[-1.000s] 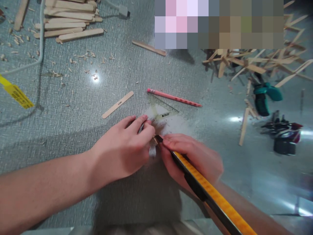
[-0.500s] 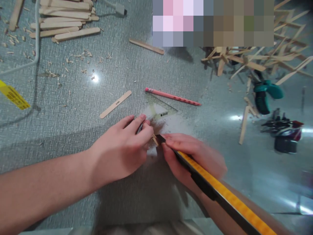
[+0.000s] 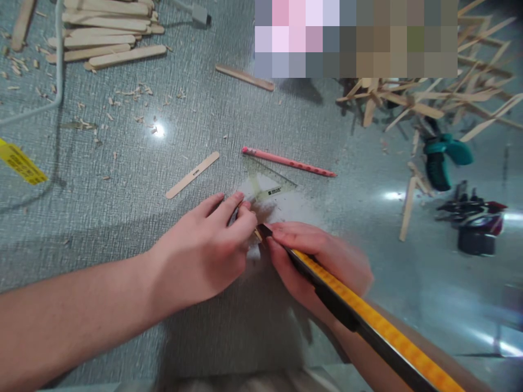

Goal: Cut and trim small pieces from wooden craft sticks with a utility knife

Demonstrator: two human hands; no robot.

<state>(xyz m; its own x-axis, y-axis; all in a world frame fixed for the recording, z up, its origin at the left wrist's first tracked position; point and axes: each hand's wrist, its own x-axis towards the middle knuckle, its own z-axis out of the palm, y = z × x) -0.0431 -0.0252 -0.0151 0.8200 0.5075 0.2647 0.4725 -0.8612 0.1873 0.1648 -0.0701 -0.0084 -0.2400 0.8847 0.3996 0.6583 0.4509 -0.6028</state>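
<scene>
My left hand (image 3: 208, 247) is closed, its thumb and fingers pinching a short wooden craft stick (image 3: 258, 235) whose end pokes out on the right. Most of that stick is hidden under the fingers. In my right hand (image 3: 327, 258) is a yellow and black utility knife (image 3: 355, 299), gripped near its front. The dark blade tip lies against or just beside the stick's end; exact contact cannot be made out. Just beyond the hands, a clear set square (image 3: 275, 190) rests on the table amid pale dust. A pink pencil (image 3: 290, 161) lies along its far side.
A loose craft stick (image 3: 193, 175) lies beyond my left hand, another (image 3: 244, 77) farther off. Stacked sticks (image 3: 110, 41), wood chips and a white cable (image 3: 60, 60) occupy the far left. At right are a stick structure (image 3: 429, 98), teal-handled pliers (image 3: 445, 155) and a dark gadget (image 3: 478, 218).
My right hand and the knife have shifted slightly left, so the blade is closer to my left hand and covers more of the stick's end. My left hand stays almost still.
</scene>
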